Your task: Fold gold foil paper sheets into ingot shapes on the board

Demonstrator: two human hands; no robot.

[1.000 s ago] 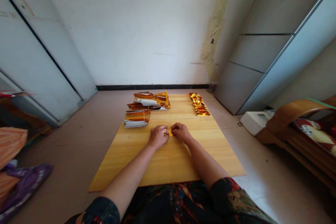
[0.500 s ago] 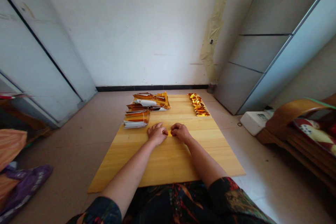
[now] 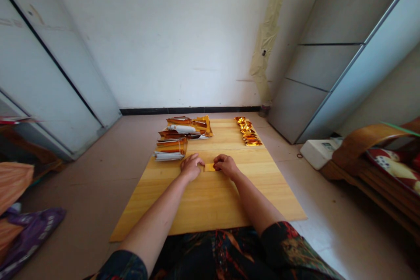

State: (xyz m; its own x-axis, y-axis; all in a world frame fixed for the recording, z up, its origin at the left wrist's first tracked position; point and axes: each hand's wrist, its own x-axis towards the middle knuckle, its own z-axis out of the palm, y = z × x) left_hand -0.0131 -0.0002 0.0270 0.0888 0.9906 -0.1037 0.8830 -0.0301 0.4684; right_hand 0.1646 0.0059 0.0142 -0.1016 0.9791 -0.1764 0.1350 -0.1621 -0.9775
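Note:
A small flat yellow-gold piece of paper [image 3: 209, 167] lies on the wooden board between my hands. Closed fingers of my right hand [image 3: 226, 165] pinch its right end. Beside its left end is my left hand [image 3: 192, 167], its fingers apart, one fingertip close to the paper's edge. Stacks of gold and white paper [image 3: 171, 148] lie beyond my left hand. At the board's far right is a row of shiny folded gold foil pieces [image 3: 248, 131].
The wooden board [image 3: 210, 205] reaches to my lap. To the right stand a white box [image 3: 317, 153] and a wooden armrest [image 3: 364, 140]. A grey cabinet [image 3: 315, 65] is behind them. Orange and purple bags [image 3: 29, 232] lie at the left.
My left hand has moved left off the paper and its fingers have spread, so more of the paper shows. My right hand stays at the right end.

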